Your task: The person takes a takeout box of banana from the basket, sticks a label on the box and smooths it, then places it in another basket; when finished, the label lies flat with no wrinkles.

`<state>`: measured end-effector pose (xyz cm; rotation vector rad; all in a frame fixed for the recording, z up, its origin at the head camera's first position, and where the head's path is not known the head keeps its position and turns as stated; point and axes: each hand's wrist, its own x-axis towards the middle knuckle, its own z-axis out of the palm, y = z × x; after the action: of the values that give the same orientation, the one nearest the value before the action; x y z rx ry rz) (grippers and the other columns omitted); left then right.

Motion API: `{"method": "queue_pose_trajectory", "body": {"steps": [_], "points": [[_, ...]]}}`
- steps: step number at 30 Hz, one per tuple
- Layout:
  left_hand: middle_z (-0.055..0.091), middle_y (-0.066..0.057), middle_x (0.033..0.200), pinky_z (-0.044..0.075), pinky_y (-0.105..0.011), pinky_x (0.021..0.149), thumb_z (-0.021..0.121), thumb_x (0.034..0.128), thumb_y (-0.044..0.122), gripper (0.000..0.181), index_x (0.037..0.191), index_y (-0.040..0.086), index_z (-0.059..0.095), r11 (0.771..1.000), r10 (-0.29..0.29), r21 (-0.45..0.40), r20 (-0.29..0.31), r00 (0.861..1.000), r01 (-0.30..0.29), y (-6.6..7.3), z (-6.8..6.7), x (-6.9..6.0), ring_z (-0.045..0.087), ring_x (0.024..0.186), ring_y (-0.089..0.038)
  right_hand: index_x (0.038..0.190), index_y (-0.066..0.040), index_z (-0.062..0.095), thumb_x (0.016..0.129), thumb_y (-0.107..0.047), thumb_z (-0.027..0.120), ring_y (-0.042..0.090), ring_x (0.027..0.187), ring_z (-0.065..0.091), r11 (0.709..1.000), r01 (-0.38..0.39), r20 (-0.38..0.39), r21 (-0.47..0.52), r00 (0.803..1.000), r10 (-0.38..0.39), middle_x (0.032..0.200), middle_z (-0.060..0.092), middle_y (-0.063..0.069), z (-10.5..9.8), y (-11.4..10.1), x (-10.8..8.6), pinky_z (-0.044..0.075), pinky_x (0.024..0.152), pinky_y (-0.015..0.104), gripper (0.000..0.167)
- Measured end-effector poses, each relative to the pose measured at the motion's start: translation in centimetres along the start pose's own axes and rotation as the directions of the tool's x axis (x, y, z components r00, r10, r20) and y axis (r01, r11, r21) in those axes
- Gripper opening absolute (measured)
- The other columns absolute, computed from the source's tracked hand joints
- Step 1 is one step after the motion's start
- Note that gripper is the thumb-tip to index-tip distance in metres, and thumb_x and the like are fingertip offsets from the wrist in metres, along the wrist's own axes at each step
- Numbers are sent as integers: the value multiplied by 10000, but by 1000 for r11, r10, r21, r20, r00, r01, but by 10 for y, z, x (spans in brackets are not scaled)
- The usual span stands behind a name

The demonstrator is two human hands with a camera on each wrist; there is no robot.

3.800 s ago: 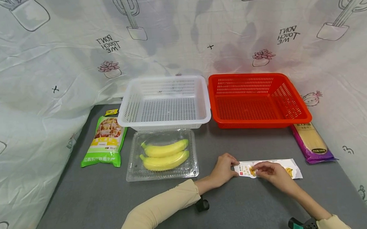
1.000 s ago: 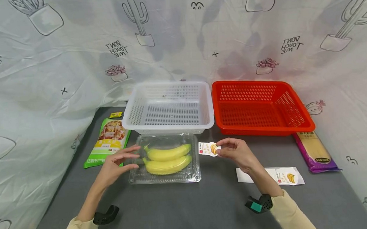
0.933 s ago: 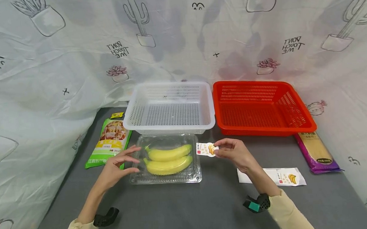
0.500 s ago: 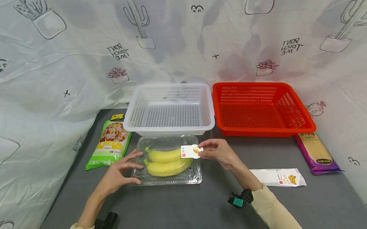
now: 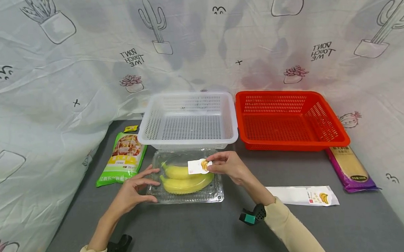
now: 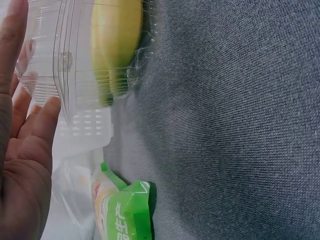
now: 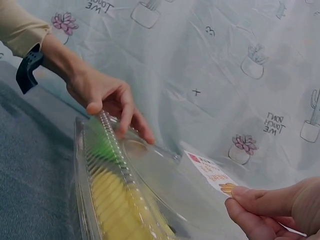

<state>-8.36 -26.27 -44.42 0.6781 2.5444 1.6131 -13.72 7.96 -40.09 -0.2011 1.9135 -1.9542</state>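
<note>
The right hand [image 5: 232,167] is pinching the banana label [image 5: 194,167], likely light, limp and best held by its edge, above the clear box [image 5: 191,199] nearer the left edge of the table [image 5: 185,232], while the left hand [image 5: 129,193], fingers apart, is touching the box's left side.

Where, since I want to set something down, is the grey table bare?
In front of the clear box, between the sleeves, the table is bare; so is the patch bordered by red basket, purple packet, label strip and right hand. Crowded: around the box, with white basket, green bag and left hand close.
</note>
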Motion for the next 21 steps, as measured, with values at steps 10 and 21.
{"method": "queue_pose_trajectory", "body": {"steps": [10,21], "points": [[510,-148,1384,432,-170,925,852,643,56,414,1024,-31,713,1000,6,27,-8,1000,-6,1,1,-1,240,1395,-4,1073,151,635,790,107,711,118,719,649,1000,-4,39,-4,999,4,839,700,97,16,-3,10,562,741,404,297],[509,-134,1388,460,-264,939,846,654,44,400,1026,-21,717,1000,-2,31,-7,1000,2,1,1,-1,243,1406,-46,1066,136,634,802,98,704,144,705,643,997,-48,214,-56,975,59,802,681,69,2,-19,32,563,728,356,276]]}}
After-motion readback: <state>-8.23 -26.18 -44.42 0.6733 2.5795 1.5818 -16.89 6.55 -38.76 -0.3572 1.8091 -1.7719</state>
